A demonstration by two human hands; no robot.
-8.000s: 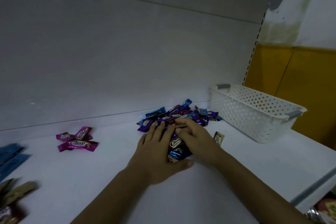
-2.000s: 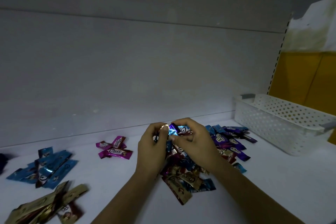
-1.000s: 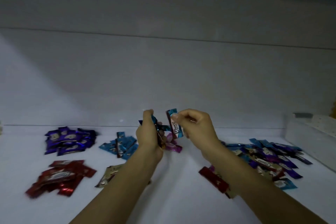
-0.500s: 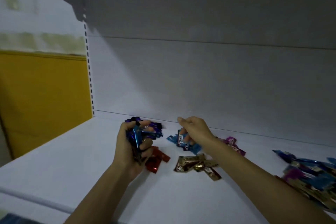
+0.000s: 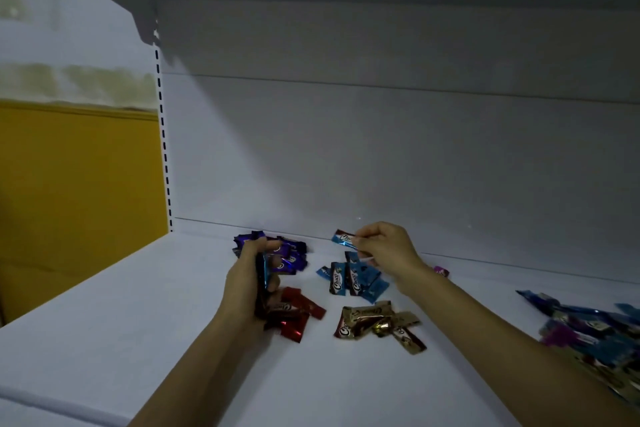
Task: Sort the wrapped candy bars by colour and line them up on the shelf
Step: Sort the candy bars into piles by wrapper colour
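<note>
My left hand point(image 5: 250, 282) is closed round a bunch of bars point(image 5: 262, 276), held upright off the shelf point(image 5: 114, 333); I can see dark and shiny blue wrappers in it, can't count them. It hangs between the purple pile point(image 5: 284, 253) behind and the red pile point(image 5: 294, 314) in front, partly covering both.

My right hand point(image 5: 386, 248) pinches one blue bar point(image 5: 343, 239) by its end, thumb against fingertips. Bar sticks out to the left, roughly level, in the air above and behind the blue pile point(image 5: 353, 279), near the back panel point(image 5: 381, 156). Not touching the pile.

Piles on the shelf, loose heaps, not lined up:
- purple: back left, close to the back panel
- blue: right of purple, two bars face up with "Choco" readable
- red: front left, just beside my left wrist
- gold point(image 5: 377, 322): front, right of red, below blue
- one pink bar point(image 5: 441, 271) peeks out behind my right forearm, mostly hidden

Unsorted mixed heap point(image 5: 588, 329) sits well apart at the right edge: blue, purple, gold wrappers jumbled, blurred, partly cut off by the frame.

Left of the shelf there's a slotted upright point(image 5: 164, 149) and a yellow wall point(image 5: 76, 191) beyond it. Lighting is dim.
</note>
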